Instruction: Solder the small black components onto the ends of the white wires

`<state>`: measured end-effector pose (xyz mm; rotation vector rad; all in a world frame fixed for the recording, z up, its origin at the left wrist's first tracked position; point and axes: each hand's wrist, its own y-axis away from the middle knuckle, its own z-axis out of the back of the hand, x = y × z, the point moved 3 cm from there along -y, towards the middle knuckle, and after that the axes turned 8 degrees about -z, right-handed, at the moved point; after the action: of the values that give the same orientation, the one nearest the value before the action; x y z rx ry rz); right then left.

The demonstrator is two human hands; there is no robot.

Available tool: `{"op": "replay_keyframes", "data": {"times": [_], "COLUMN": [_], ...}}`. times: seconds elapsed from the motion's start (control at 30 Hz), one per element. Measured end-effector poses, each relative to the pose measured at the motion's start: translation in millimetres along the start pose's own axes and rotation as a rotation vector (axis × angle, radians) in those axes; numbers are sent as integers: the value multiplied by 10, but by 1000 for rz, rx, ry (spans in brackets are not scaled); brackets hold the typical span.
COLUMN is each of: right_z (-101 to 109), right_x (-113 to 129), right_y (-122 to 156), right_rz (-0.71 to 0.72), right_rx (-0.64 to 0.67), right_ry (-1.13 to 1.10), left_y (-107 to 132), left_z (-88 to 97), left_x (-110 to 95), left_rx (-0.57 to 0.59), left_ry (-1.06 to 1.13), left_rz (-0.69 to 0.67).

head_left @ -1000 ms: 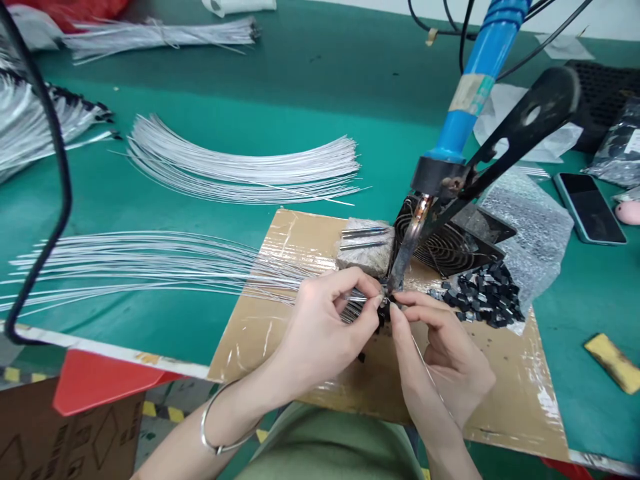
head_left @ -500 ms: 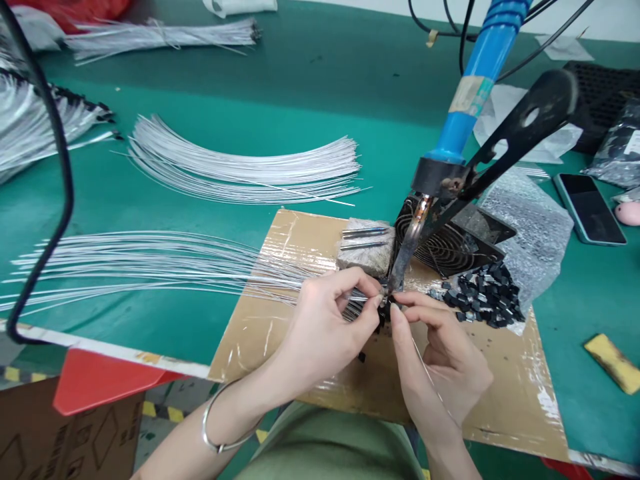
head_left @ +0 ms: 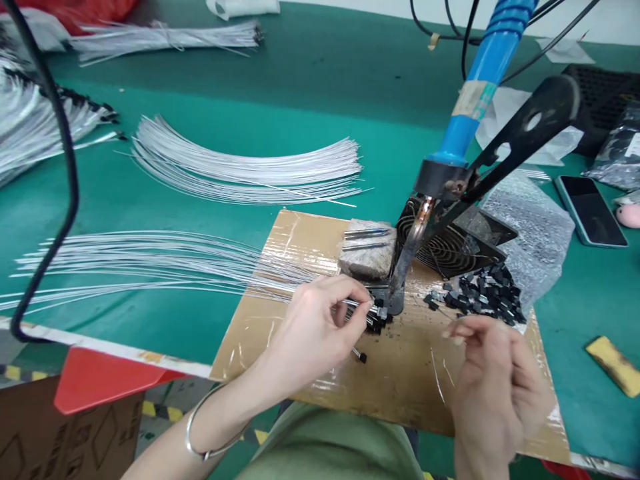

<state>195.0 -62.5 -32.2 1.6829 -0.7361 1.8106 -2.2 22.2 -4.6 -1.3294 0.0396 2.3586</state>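
My left hand [head_left: 325,317] pinches a thin white wire between thumb and fingertips. The wire's end, at a small connector [head_left: 381,312], lies just beside the tip of the blue-handled soldering iron [head_left: 407,250]. Beneath my left hand, more white wires [head_left: 210,257] run off leftward, several with black ends bunched near the iron. My right hand [head_left: 495,380], blurred, is near the heap of small black connectors [head_left: 493,293]. Its fingers are curled together; what they hold, if anything, is unclear. A thin strand of solder wire [head_left: 437,379] shows left of it, over the cardboard.
A brown cardboard sheet [head_left: 400,393] covers the bench front. Behind the iron stand a black fan [head_left: 450,243] and a stone-like block [head_left: 367,253] with metal rods. A curved wire bundle [head_left: 250,167], a phone [head_left: 593,210] and a yellow sponge [head_left: 614,365] lie around. A black cable [head_left: 65,153] hangs at left.
My right hand has moved away from the iron tip to the right, towards the connector heap. My left hand has shifted slightly left and down, still pinching the wire.
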Motion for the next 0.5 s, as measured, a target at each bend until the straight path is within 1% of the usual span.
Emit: {"op": "replay_keyframes", "data": {"times": [0.07,0.13,0.17,0.23,0.27,0.3,0.37,0.4,0.5], "right_z": [195,386,451,554,580,595,594,586,562], "right_x": [-98,-206,-255,-320,-342,-359,-389,-405,-447], "right_y": [-94,-189,-234,-305,-333,-356,-394,-411,-447], "right_rz": [-32,-90,-129,-158,-167,-166,-149,-137,-102], "right_rx": [-45,-140,-141,-198,-214,-230,-235,-229,-203], "right_ry": [-101,-111,-108,-131,-138,-145,-149,-149,-151], "left_y": [39,55,41,-53,-138,-248,-522,-670,-1063], "left_z": [52,140,199,340,416,495,649,712,843], "left_x": [-19,-27,-15,61,133,235,498,648,1018], "left_rx": [-21,-62,-83,-115,-115,-110,-96,-72,-72], "left_ry": [-41,-106,-154,-281,-360,-450,-557,-562,-537], "left_rz": [-104,-175,-201,-242,-253,-236,-166,-114,-73]}}
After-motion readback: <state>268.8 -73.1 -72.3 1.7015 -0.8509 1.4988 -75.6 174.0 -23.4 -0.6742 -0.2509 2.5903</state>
